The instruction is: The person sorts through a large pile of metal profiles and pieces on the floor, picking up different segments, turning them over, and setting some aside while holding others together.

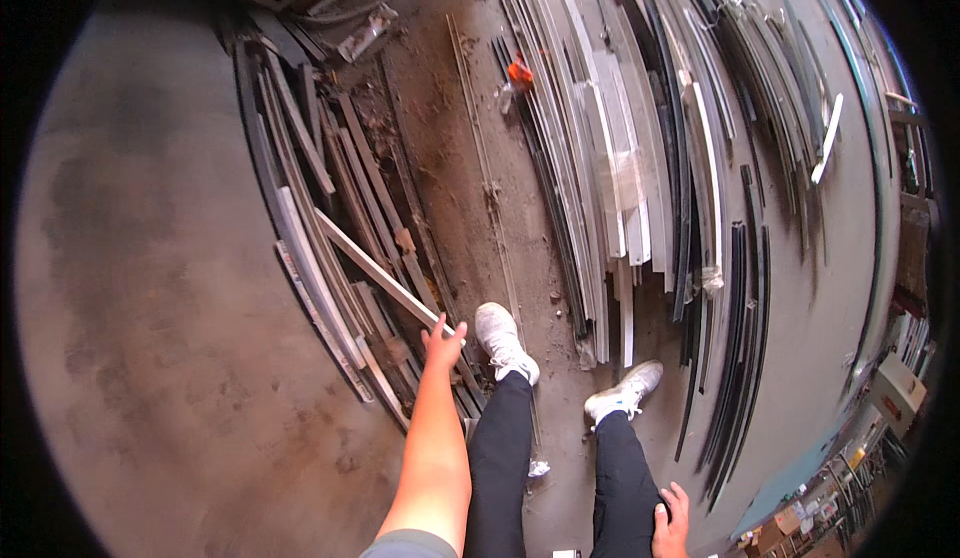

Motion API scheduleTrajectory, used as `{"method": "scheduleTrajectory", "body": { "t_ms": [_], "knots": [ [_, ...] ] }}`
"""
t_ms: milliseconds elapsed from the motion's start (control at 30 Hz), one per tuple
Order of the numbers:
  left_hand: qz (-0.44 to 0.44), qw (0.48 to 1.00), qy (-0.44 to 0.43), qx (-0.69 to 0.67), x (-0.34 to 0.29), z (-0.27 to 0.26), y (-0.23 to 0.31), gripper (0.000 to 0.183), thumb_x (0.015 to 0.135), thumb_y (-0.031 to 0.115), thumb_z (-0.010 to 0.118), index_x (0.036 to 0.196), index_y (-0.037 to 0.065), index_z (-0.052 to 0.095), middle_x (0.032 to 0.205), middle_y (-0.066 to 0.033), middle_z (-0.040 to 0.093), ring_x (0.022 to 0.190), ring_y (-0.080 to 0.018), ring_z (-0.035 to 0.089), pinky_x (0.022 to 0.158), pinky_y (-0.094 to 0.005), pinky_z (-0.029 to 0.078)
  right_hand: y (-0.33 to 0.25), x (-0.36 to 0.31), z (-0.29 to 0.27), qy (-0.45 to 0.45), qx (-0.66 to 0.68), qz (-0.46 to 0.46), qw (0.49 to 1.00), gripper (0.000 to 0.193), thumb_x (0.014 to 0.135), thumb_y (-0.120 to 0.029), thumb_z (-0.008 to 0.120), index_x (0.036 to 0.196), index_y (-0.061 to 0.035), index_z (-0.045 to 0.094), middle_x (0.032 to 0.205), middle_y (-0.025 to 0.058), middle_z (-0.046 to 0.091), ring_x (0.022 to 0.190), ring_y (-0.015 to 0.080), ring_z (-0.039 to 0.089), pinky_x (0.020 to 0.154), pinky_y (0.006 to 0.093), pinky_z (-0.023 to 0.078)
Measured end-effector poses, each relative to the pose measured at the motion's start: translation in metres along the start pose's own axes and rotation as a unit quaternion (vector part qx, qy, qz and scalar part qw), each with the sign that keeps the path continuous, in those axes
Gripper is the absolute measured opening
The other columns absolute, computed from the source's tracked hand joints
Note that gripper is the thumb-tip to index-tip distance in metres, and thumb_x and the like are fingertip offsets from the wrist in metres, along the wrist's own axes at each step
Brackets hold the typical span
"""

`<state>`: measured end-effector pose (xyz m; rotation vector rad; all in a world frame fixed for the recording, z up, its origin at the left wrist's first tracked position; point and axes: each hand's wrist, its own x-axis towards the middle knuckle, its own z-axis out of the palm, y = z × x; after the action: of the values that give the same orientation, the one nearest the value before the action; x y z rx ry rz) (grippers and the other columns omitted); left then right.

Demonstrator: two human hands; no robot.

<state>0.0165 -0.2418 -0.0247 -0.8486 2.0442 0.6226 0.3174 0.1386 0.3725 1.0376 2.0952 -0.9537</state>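
Observation:
My left hand [441, 343] reaches down and closes on the near end of a long pale metal strip [375, 270] that lies slanted across a pile of dark metal profiles [320, 228] on the floor. My right hand [671, 520] rests on my right thigh at the lower edge, holding nothing, fingers spread on the black trouser leg. My two white shoes [505, 341] stand on the dirty floor between the piles.
A large stack of long grey, white and black profiles [640, 158] lies to the right of my feet. A thin rail [487, 178] runs along the floor between the stacks. An orange scrap [519, 72] lies farther off. Boxes and clutter [880, 408] stand at the far right.

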Motion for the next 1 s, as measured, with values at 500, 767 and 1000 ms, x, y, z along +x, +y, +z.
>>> {"method": "scheduleTrajectory", "body": {
  "t_ms": [500, 767, 1000],
  "knots": [
    [-0.016, 0.836, -0.094, -0.54, -0.147, -0.042, 0.051, 0.044, 0.093, -0.005, 0.046, 0.133, 0.003, 0.03, 0.12, -0.0243, 0.061, 0.103, -0.0378, 0.069, 0.088, -0.0473, 0.062, 0.026, -0.006, 0.001, 0.028, 0.022, -0.009, 0.999, 0.032, 0.095, -0.016, 0.061, 0.122, 0.0015, 0.063, 0.143, 0.0247, 0.052, 0.131, 0.042, 0.052, 0.111, 0.0464, 0.041],
    [0.003, 0.752, -0.187, -0.632, -0.208, -0.03, 0.043, 0.052, 0.088, -0.008, 0.045, 0.138, 0.004, 0.037, 0.124, -0.0188, 0.061, 0.11, -0.0353, 0.065, 0.097, -0.0537, 0.057, 0.037, -0.018, -0.005, 0.03, 0.03, 0.007, 0.999, 0.03, 0.095, -0.017, 0.063, 0.12, -0.0021, 0.065, 0.144, 0.0205, 0.053, 0.133, 0.0396, 0.051, 0.112, 0.0452, 0.041],
    [0.05, 0.759, -0.267, -0.591, -0.274, -0.016, 0.081, 0.047, 0.098, 0.003, 0.049, 0.144, 0.0, 0.041, 0.122, -0.0157, 0.06, 0.102, -0.028, 0.065, 0.089, -0.0416, 0.058, 0.06, -0.03, 0.005, 0.036, 0.061, 0.022, 0.997, 0.031, 0.093, -0.019, 0.065, 0.12, -0.0036, 0.066, 0.146, 0.0212, 0.051, 0.135, 0.0399, 0.05, 0.113, 0.0459, 0.04]
  ]
}}
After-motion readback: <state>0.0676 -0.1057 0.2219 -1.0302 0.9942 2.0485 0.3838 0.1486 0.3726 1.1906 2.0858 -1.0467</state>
